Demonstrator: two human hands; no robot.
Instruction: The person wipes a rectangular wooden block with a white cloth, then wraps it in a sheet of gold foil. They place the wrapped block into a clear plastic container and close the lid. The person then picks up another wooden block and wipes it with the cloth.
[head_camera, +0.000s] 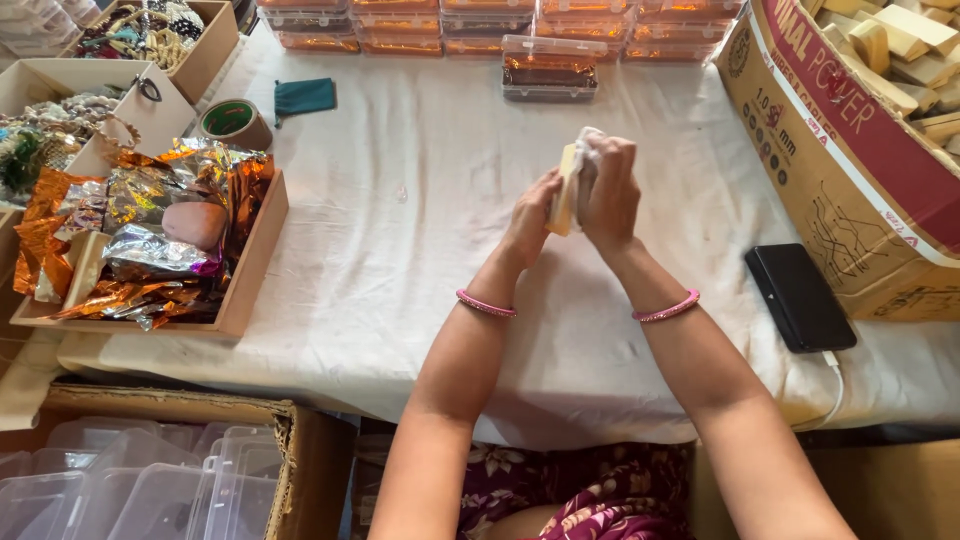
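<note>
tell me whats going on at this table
A person seated at a table covered with a white cloth holds a pale block upright between both hands. The left hand steadies it; the right hand presses a white cloth or wrap against it. A tray of foil wrappers sits left, a black phone right.

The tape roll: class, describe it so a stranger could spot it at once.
Start at the white-clothed table and go to its far left, beyond the foil-filled tray. The tape roll lies beside a green pouch; it alone is a brown ring with a green core.
</note>
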